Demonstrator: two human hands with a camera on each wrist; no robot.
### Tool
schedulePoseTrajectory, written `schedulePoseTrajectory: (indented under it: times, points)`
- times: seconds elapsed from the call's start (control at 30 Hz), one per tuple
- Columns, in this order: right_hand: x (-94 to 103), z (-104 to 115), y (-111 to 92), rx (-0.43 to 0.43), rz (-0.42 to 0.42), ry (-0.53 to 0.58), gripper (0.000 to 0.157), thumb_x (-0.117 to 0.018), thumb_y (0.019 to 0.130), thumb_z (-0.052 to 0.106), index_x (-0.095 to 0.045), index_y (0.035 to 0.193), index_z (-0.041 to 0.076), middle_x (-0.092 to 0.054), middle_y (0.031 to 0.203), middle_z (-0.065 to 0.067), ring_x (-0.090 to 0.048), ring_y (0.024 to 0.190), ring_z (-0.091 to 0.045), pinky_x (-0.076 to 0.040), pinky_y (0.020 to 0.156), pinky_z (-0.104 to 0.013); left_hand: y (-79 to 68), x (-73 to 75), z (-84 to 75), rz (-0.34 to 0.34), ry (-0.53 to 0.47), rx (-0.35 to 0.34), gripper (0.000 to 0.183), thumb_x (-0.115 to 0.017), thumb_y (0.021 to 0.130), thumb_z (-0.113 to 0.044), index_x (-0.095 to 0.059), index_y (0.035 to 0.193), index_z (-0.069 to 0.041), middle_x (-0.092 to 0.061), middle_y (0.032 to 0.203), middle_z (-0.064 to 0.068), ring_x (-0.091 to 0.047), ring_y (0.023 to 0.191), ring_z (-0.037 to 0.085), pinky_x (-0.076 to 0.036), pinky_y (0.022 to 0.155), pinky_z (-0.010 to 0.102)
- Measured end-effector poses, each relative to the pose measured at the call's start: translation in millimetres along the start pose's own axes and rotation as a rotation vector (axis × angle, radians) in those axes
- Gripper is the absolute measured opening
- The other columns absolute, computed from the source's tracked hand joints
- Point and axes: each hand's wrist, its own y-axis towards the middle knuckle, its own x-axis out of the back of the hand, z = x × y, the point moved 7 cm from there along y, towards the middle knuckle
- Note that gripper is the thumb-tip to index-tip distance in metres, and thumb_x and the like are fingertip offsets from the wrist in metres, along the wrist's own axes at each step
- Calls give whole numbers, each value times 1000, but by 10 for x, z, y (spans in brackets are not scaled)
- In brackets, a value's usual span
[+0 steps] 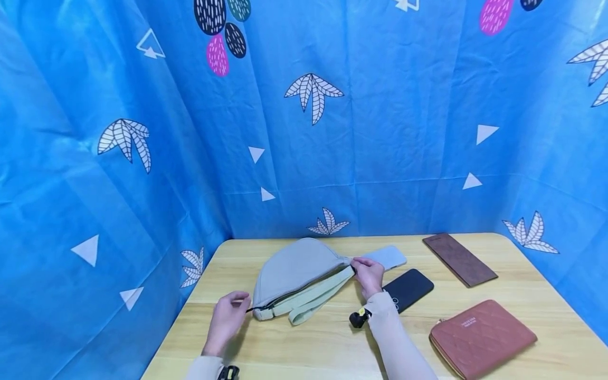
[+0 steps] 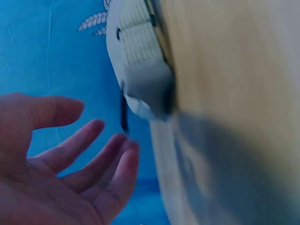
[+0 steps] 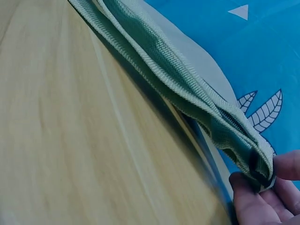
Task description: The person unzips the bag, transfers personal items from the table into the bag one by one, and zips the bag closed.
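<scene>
Waist bag [image 1: 296, 266], pale grey, crescent-shaped: at the left of the table [image 1: 304, 348], its curved top by the far edge. Right hand [image 1: 369, 274]: pinched the bag's right end. Left hand [image 1: 227, 322]: fingers loosely spread beside the black zipper cord [image 2: 123, 110]; contact, I could not tell. Bare wood lay between this hand and the left edge, and in front of the bag. Webbing strap [image 1: 323, 290], light green: looped along the bag's near side. Pale flat slab [image 1: 387, 256]: just beyond the right hand. Black phone [image 1: 412, 287]: partly behind the sleeve. Brown long wallet [image 1: 458, 258]: near the far edge. Quilted wallet [image 1: 484, 338], reddish-brown: nearer, toward the right. Table: light wood, rounded far corners. Surround: blue curtain [image 1: 394, 132], leaf and triangle prints.
</scene>
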Motion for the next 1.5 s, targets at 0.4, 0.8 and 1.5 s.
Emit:
schedulePoseTrajectory:
  times: [0.4, 0.8, 1.5]
  points:
    - [-105, 125, -81, 93, 6, -107, 24, -69, 96, 10, -75, 115, -4, -72, 121, -22, -69, 108, -30, -55, 85, -25, 273, -713, -620, 69, 377, -364, 29, -76, 92, -19, -73, 113, 1, -71, 114, 18, -70, 104, 33, -59, 86, 49]
    - [-293, 336, -220, 242, 92, -200, 20, -65, 99, 8, -76, 112, -2, -77, 110, -19, -71, 104, -32, -54, 82, -21, 313, -882, -566, 121, 476, -367, 15, -80, 86, -4, -72, 74, -7, -70, 79, 5, -62, 69, 15, -50, 61, 34]
    - [-1175, 272, -1137, 718, 925, -1040, 42, -56, 97, 0, -67, 136, 9, -69, 136, -10, -67, 125, -25, -53, 107, -44, 334, -860, -895, 42, 357, -416, 15, -71, 84, -2, -70, 71, -10, -70, 71, 2, -63, 63, 13, -52, 60, 32]
